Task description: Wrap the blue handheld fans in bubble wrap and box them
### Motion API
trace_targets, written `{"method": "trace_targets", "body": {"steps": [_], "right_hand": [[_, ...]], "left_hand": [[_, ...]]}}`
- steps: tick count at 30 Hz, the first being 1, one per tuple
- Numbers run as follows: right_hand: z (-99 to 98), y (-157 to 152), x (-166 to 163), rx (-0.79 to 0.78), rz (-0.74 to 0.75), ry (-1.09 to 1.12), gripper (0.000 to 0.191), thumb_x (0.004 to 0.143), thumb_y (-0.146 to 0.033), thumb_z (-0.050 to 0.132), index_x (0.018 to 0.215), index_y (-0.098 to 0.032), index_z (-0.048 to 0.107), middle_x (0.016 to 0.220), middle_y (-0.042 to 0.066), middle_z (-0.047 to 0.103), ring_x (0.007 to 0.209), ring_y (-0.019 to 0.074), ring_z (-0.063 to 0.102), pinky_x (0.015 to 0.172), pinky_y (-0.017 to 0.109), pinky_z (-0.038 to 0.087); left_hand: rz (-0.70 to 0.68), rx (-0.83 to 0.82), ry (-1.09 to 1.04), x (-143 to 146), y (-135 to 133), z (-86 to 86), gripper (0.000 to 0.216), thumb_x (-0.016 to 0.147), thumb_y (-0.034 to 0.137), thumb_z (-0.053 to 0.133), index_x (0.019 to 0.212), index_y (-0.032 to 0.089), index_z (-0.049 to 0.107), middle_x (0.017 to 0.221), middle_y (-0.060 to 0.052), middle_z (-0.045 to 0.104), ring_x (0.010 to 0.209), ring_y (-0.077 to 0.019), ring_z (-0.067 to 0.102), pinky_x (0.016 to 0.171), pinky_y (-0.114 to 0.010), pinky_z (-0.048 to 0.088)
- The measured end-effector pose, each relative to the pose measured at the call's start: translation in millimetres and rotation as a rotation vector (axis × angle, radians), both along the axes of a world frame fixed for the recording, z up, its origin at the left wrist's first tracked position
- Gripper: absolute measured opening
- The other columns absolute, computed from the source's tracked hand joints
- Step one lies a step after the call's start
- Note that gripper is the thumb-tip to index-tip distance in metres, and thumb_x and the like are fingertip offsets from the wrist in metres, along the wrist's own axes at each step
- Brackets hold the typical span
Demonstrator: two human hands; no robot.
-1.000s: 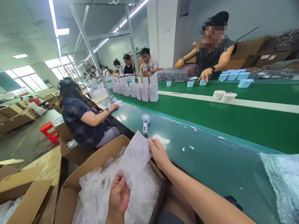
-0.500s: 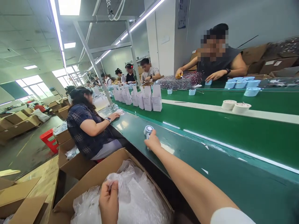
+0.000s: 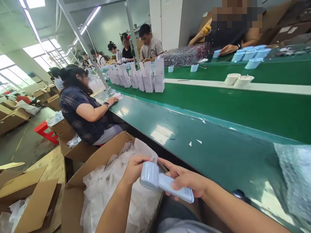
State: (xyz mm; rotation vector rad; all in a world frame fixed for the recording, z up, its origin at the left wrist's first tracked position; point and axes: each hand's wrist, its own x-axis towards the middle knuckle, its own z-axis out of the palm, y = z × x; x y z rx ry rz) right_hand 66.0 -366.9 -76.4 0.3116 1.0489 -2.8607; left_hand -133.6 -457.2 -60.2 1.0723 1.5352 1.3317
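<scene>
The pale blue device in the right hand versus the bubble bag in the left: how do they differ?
The pale blue device is rigid and opaque, with a round head and a straight handle; the bubble bag is limp, crumpled and translucent. The right hand grips the device by its handle, clear of the carton; the left hand pinches the bag above the carton's heap. Both are held.
</scene>
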Motion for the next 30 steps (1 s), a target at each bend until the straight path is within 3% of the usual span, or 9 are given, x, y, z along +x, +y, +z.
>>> {"method": "trace_targets", "body": {"steps": [3, 7, 9, 14, 18, 21, 23, 25, 30], "right_hand": [[-7.9, -9, 6, -0.073, 0.065, 0.029, 0.126, 0.060, -0.022, 0.078, 0.152, -0.023, -0.007, 0.089, 0.007, 0.071, 0.065, 0.0174, 0.068, 0.044, 0.018, 0.050], [-5.1, -23, 16, -0.032, 0.046, -0.005, 0.118, 0.069, -0.033, 0.078, 0.153, -0.022, -0.004, 0.084, 0.007, 0.070, 0.060, 0.0152, 0.067, 0.043, 0.018, 0.050], [0.7, -32, 24, 0.001, -0.033, -0.019, 0.117, 0.072, -0.039, 0.076, 0.153, -0.023, -0.007, 0.082, 0.006, 0.069, 0.057, 0.0138, 0.065, 0.043, 0.019, 0.049], [13.1, -48, 47, 0.008, -0.185, -0.052, 0.116, 0.070, -0.042, 0.079, 0.152, -0.029, -0.003, 0.090, 0.002, 0.063, 0.055, 0.0124, 0.064, 0.041, 0.019, 0.049], [10.9, -49, 60, -0.043, -0.116, -0.012, 0.106, 0.067, -0.038, 0.080, 0.150, -0.029, 0.015, 0.105, 0.006, 0.060, 0.055, 0.0116, 0.066, 0.040, 0.018, 0.049], [7.6, -48, 67, -0.065, -0.013, 0.030, 0.091, 0.067, -0.036, 0.078, 0.144, -0.023, 0.032, 0.101, 0.007, 0.063, 0.052, 0.0107, 0.066, 0.039, 0.015, 0.048], [6.6, -48, 72, -0.044, -0.005, 0.037, 0.081, 0.068, -0.035, 0.077, 0.139, -0.020, 0.040, 0.095, 0.006, 0.065, 0.051, 0.0109, 0.066, 0.038, 0.014, 0.047], [5.9, -50, 77, -0.015, -0.055, 0.019, 0.072, 0.070, -0.035, 0.076, 0.133, -0.016, 0.047, 0.089, 0.005, 0.065, 0.051, 0.0113, 0.066, 0.037, 0.013, 0.045], [3.3, -58, 88, 0.024, -0.232, -0.085, 0.063, 0.072, -0.037, 0.075, 0.128, -0.017, 0.052, 0.080, 0.002, 0.063, 0.050, 0.0099, 0.063, 0.038, 0.015, 0.048]], "left_hand": [[-0.183, -0.037, -0.001, 6, -16, 2.6, 0.023, 0.070, 0.040, 0.076, 0.070, 0.017, 0.077, 0.073, -0.005, 0.067, 0.068, -0.0151, 0.058, 0.065, -0.026, 0.046], [-0.263, -0.062, 0.082, 13, -29, 10.6, 0.026, 0.072, 0.042, 0.074, 0.069, 0.016, 0.075, 0.075, -0.006, 0.068, 0.070, -0.0163, 0.058, 0.067, -0.027, 0.047], [-0.242, -0.064, 0.148, 20, -32, 13.6, 0.026, 0.072, 0.041, 0.074, 0.070, 0.015, 0.074, 0.074, -0.006, 0.068, 0.071, -0.0171, 0.058, 0.069, -0.028, 0.047], [-0.020, -0.061, 0.132, 47, -37, 10.0, 0.026, 0.067, 0.039, 0.075, 0.077, 0.016, 0.071, 0.071, -0.004, 0.066, 0.067, -0.0163, 0.056, 0.066, -0.027, 0.046], [-0.124, -0.088, 0.053, 65, -42, 6.3, 0.028, 0.064, 0.041, 0.077, 0.071, 0.015, 0.069, 0.066, -0.003, 0.064, 0.064, -0.0157, 0.055, 0.064, -0.027, 0.046], [-0.258, -0.147, -0.025, 73, -47, 6.8, 0.030, 0.062, 0.042, 0.080, 0.068, 0.014, 0.071, 0.064, -0.004, 0.064, 0.063, -0.0166, 0.055, 0.063, -0.029, 0.046], [-0.275, -0.167, -0.087, 77, -50, 5.8, 0.028, 0.060, 0.040, 0.082, 0.064, 0.015, 0.070, 0.063, -0.003, 0.064, 0.063, -0.0169, 0.056, 0.063, -0.029, 0.046], [-0.185, -0.148, -0.168, 78, -51, 2.7, 0.026, 0.058, 0.037, 0.083, 0.063, 0.015, 0.070, 0.061, -0.003, 0.064, 0.063, -0.0163, 0.057, 0.064, -0.029, 0.046], [0.299, 0.022, -0.421, 83, -50, -6.9, 0.034, 0.047, 0.031, 0.088, 0.070, 0.016, 0.068, 0.061, 0.002, 0.062, 0.054, -0.0092, 0.055, 0.058, -0.023, 0.045]]}}
